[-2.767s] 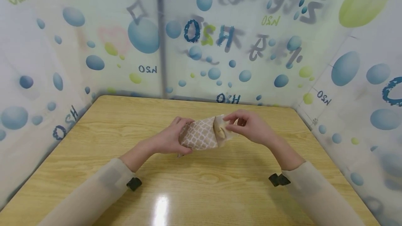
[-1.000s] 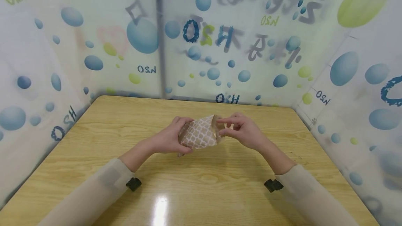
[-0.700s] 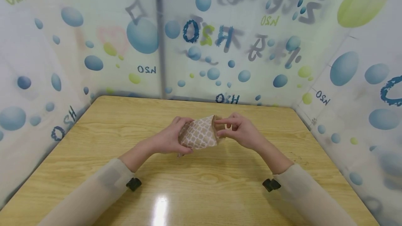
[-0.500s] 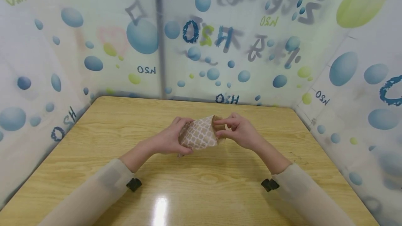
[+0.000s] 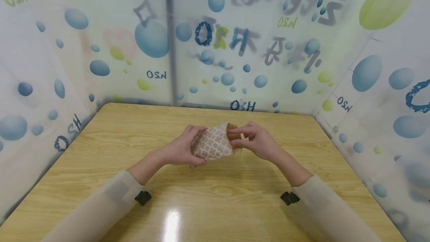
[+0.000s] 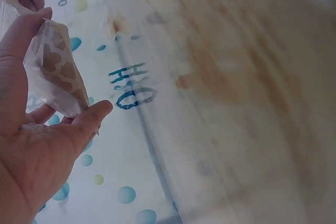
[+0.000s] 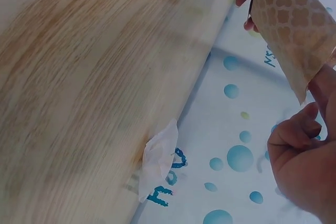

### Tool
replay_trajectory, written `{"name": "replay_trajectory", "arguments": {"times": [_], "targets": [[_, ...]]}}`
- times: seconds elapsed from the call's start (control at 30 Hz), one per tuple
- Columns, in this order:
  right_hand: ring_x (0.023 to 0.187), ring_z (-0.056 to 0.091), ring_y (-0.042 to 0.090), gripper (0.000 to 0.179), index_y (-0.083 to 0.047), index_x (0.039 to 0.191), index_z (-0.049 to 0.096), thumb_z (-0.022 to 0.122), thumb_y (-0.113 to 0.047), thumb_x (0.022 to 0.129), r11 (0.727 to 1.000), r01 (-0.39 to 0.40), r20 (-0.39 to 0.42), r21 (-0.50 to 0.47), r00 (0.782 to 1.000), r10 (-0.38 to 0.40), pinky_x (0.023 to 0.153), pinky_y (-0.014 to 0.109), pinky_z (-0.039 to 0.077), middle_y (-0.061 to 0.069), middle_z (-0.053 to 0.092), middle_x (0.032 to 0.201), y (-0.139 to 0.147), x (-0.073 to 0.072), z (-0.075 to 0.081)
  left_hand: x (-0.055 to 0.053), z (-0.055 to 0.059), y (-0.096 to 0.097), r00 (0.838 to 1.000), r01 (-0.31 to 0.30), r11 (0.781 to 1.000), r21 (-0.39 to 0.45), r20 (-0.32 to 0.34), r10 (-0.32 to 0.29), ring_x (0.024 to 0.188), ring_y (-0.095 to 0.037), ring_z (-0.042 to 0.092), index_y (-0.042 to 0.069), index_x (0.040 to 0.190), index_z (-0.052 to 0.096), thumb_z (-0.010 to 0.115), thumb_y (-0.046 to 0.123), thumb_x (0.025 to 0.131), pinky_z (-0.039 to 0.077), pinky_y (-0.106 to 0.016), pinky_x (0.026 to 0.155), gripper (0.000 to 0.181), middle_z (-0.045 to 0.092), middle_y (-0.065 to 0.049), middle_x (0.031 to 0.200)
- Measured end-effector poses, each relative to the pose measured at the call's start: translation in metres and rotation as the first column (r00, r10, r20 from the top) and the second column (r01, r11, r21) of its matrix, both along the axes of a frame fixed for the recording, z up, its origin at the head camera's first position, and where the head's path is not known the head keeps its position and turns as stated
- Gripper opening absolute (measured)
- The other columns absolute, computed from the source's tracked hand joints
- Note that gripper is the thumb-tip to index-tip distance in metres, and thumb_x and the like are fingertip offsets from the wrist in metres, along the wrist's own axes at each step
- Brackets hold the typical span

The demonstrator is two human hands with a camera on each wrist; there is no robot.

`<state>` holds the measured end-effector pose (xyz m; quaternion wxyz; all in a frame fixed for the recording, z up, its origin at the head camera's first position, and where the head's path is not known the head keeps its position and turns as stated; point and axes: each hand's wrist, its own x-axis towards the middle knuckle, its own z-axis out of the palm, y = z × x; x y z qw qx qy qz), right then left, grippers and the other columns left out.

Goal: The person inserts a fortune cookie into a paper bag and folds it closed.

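A tan paper bag (image 5: 213, 143) with a white lattice print lies tilted between both hands above the wooden table. My left hand (image 5: 183, 146) grips its left end, with the thumb on the near side and the fingers on the far side. The mouth of the bag faces right, showing its brown inside. My right hand (image 5: 256, 141) has its index finger and thumb reaching into that mouth, a gap between them. The bag's wall hides their tips, so whatever they touch inside is out of sight. In the right wrist view the patterned bag (image 7: 294, 19) stands above my right hand.
The wooden table (image 5: 215, 201) spreads under both arms. White curtain walls (image 5: 215, 66) with blue and green dots rise behind and at both sides. A small pale crumpled-looking patch (image 7: 159, 161) shows at the table's edge in the right wrist view.
A pale, partly yellowish thing at the bag's mouth has gone from sight. My right hand has moved left, its fingertips into the mouth. My left hand keeps its grip.
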<state>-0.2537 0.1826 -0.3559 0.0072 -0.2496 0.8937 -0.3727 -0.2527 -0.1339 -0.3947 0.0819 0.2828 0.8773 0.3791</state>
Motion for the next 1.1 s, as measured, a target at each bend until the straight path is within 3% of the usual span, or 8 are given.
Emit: {"name": "replay_trajectory", "arguments": {"times": [0.33, 0.57, 0.77, 1.1], "targets": [[0.076, 0.047, 0.021, 0.032, -0.019, 0.134, 0.080, 0.079, -0.027, 0.103, 0.996, 0.066, -0.019, -0.055, 0.998, -0.067, 0.064, 0.030, 0.042, 0.003, 0.060, 0.096, 0.030, 0.000, -0.005, -0.001, -0.003, -0.003, 1.000, 0.002, 1.000, -0.009, -0.012, -0.002, 0.146, -0.040, 0.046, 0.014, 0.168, 0.030, 0.097, 0.034, 0.082, 0.044, -0.066, 0.121, 0.110, 0.036, -0.021, 0.158], [0.064, 0.044, 0.018, 0.036, -0.018, 0.136, 0.079, 0.076, -0.037, 0.105, 0.975, 0.180, 0.096, -0.132, 0.981, -0.168, 0.055, 0.031, 0.040, 0.005, 0.060, 0.091, 0.060, -0.013, -0.014, -0.002, -0.003, -0.008, 1.000, -0.018, 1.000, -0.012, -0.020, 0.018, 0.144, -0.039, 0.047, 0.014, 0.167, 0.031, 0.097, 0.034, 0.081, 0.045, -0.065, 0.120, 0.111, 0.037, -0.021, 0.157], [0.061, 0.041, 0.016, 0.042, -0.013, 0.139, 0.076, 0.074, -0.040, 0.107, 0.964, 0.231, 0.156, -0.132, 0.965, -0.210, 0.054, 0.031, 0.039, 0.012, 0.060, 0.093, 0.076, -0.031, -0.024, -0.001, -0.002, -0.009, 1.000, -0.018, 1.000, -0.008, -0.024, 0.017, 0.143, -0.039, 0.047, 0.013, 0.167, 0.032, 0.098, 0.035, 0.080, 0.045, -0.065, 0.120, 0.111, 0.037, -0.022, 0.156], [0.103, 0.058, 0.030, 0.041, -0.014, 0.146, 0.072, 0.069, -0.034, 0.110, 0.974, 0.222, 0.179, 0.050, 0.957, -0.228, 0.075, 0.036, 0.047, 0.017, 0.068, 0.122, 0.076, -0.062, -0.042, 0.000, -0.001, -0.009, 1.000, -0.021, 1.000, -0.002, -0.021, 0.021, 0.143, -0.039, 0.047, 0.013, 0.167, 0.032, 0.098, 0.034, 0.079, 0.044, -0.065, 0.121, 0.112, 0.037, -0.022, 0.157]]}}
